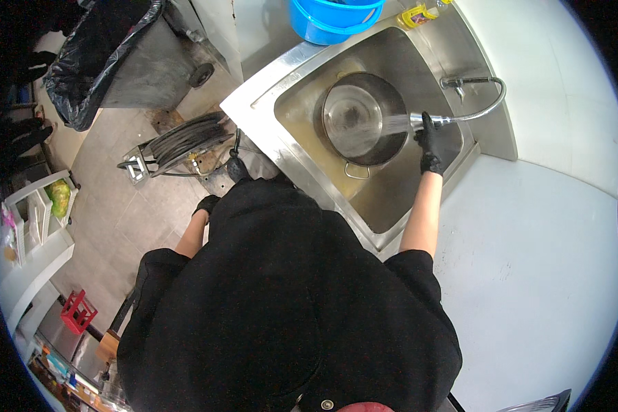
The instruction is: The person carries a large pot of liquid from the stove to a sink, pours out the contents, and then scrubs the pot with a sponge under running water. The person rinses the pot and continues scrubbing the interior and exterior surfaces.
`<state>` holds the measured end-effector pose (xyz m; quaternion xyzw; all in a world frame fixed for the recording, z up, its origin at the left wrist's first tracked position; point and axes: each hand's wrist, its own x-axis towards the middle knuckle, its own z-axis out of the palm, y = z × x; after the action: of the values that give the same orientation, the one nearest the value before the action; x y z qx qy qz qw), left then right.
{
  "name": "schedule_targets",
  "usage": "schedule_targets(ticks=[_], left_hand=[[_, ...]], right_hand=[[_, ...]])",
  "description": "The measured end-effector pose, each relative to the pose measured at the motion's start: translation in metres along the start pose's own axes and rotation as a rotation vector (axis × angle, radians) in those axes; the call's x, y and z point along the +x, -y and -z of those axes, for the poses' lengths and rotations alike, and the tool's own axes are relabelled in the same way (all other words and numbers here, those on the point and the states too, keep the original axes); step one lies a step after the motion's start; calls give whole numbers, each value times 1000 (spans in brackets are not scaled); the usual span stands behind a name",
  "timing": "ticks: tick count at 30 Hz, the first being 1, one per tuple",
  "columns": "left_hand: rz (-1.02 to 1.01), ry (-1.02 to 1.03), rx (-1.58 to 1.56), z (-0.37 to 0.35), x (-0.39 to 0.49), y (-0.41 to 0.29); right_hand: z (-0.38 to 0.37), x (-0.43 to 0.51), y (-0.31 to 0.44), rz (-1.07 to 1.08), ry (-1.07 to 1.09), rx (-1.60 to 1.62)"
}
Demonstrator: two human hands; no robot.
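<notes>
My right hand, in a black glove, grips the spray head of a flexible-hose faucet. Water fans out from it into a large round metal pot, which sits in a stainless-steel sink. Clear water covers part of the pot's dark-marked bottom. One wire loop handle sticks out on the pot's near side. Cloudy yellowish water lies in the sink around it. My left hand, also black-gloved, hangs beside my body above the floor; my clothing partly hides it, and its fingers are unclear.
A blue bucket and a yellow-labelled bottle stand at the sink's far rim. To the left are a coiled black hose, a bin with a black liner, a white rack and a red crate. A white surface extends rightward.
</notes>
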<state>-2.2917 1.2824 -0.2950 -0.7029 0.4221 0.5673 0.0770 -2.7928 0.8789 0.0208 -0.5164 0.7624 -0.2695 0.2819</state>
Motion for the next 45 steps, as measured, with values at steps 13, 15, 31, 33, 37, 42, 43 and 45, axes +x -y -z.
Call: schedule_targets(ticks=[13,15,31,33,37,42,43,45], left_hand=[[-76,-221,-52,1,29,21],[-13,-156,-17,-7,15,21],[166,-193,-556,-48,39,41],[-10,-300,-439,-45,44,37],[-12,-406,-810,-40,28,21],[269,-334,-1019,-91,-14,37],[255,-230,-886,-99,-19,48],[352,-121,-721,-110,-26,66]], right_hand=[[-19,33,-58,52,-112,81],[-4,22,-59,86,-107,-5],[-133,4,349,792,510,-471],[-198,39,368,879,619,-829],[-288,91,357,904,906,-1222],[-244,101,377,791,1209,-803],[-220,98,385,753,1208,-598],[-162,90,389,626,987,-232]])
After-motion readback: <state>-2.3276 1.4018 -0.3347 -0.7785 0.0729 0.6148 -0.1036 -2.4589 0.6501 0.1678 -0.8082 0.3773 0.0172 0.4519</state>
